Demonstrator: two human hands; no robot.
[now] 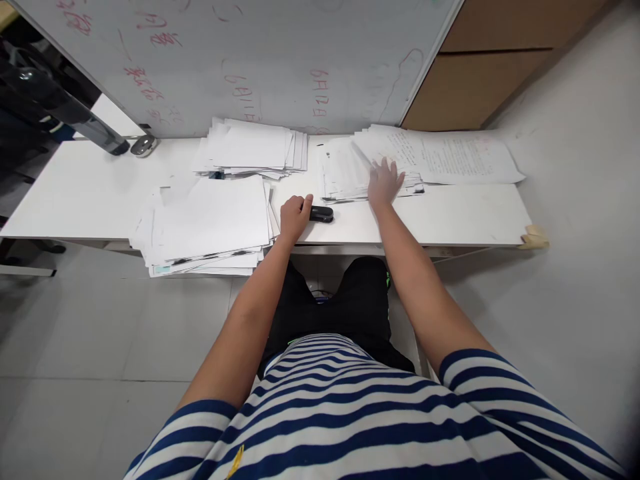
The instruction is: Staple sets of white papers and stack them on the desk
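Observation:
My left hand [296, 217] is closed around a black stapler [321, 214], whose end sticks out past the thumb on the white table [345, 227]. To its right, my right hand [385, 181] lies with its fingers spread on a pile of papers [343, 170]. One sheet beside those fingertips looks slightly raised. A long printed sheet [465, 157] extends from this pile toward the table's right end. Left of the stapler is a large, uneven stack of paper [213, 217] that overhangs the front edge. Behind it sits another paper stack [255, 147].
A whiteboard [280, 60] with red handwriting stands along the table's back edge. Brown cardboard boxes [480, 87] rise at the back right, near a grey wall [575, 200]. At the left are a computer mouse [144, 146] and a dark cylindrical object [70, 103].

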